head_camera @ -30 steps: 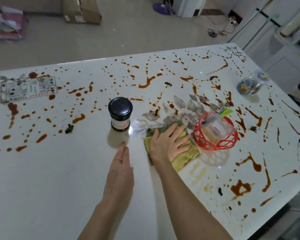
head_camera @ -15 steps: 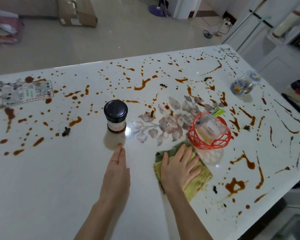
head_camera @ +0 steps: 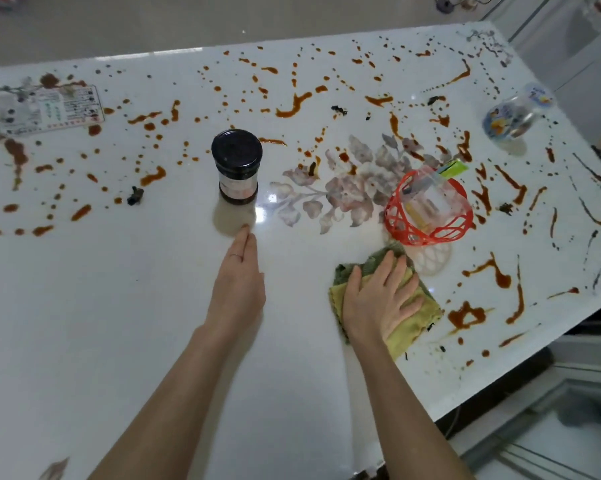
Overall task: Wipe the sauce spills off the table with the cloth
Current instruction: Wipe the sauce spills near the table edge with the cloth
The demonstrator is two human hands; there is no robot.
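Note:
A yellow-green cloth (head_camera: 418,325) lies flat on the white table (head_camera: 119,323), just below the red basket. My right hand (head_camera: 382,299) presses on it with fingers spread and straight. My left hand (head_camera: 238,282) rests flat on the bare table, fingertips close to the dark jar. Orange-brown sauce spills (head_camera: 293,105) dot the far half and right side of the table. A large blotch (head_camera: 467,315) sits just right of the cloth.
A dark jar with a black lid (head_camera: 237,168) stands mid-table. A red openwork basket (head_camera: 428,209) holding small items sits right of the flower print. A clear cartoon-printed jar (head_camera: 513,114) lies at the far right. A printed card (head_camera: 54,109) lies far left. The table's right edge runs diagonally.
My right hand has slid the cloth toward me and to the right, from the flower print down to below the red basket. My left hand has stayed flat in place.

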